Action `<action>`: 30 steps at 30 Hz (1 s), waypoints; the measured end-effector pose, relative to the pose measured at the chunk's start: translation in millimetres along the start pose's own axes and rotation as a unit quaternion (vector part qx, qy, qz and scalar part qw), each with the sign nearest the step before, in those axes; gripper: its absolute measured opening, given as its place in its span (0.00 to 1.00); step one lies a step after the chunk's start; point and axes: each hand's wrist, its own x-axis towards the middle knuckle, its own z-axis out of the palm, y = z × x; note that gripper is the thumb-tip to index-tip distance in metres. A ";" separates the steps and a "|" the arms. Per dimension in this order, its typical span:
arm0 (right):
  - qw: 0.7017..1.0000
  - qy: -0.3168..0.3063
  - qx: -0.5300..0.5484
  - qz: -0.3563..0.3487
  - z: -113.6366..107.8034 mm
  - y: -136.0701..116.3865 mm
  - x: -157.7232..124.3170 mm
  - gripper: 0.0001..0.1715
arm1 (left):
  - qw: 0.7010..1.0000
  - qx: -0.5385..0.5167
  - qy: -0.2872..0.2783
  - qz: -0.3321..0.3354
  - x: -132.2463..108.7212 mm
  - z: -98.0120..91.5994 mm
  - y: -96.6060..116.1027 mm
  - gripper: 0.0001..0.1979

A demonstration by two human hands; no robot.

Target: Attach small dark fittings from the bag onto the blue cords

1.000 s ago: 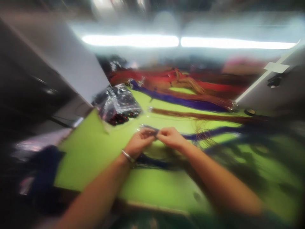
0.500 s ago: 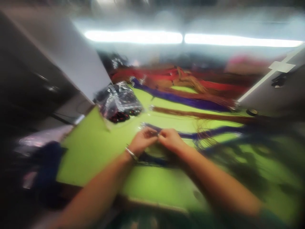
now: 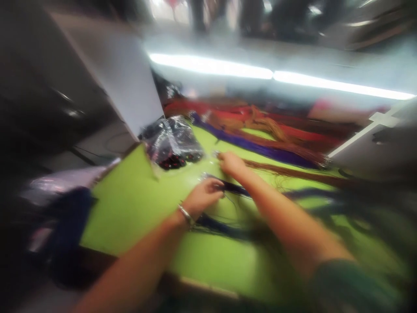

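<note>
My left hand is pinched at the fingertips beside the end of a dark blue bundle of wires. A thin dark wire curves down from its fingers. Farther forward, my right hand has its fingers closed at the end of a brown bundle of wires; whether a strand is between them is hidden. Another dark blue bundle lies nearer me, below my left hand. All bundles rest on a yellow-green tabletop.
A clear plastic bag with dark pieces lies at the back left. Behind are a purple bundle and red and orange-brown bundles. Grey panels flank the table, and a bright tube light runs across the back.
My hands were together at the fingertips. My right hand has moved forward to the end of the brown bundle, while my left stays by the blue bundle. The view has shifted and tilted slightly.
</note>
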 end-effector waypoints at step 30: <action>0.984 0.125 0.112 -0.052 3.1 10.4 -120.3 0.09 | 0.994 -0.103 0.002 -0.027 3.6 2.4 -8.4 0.19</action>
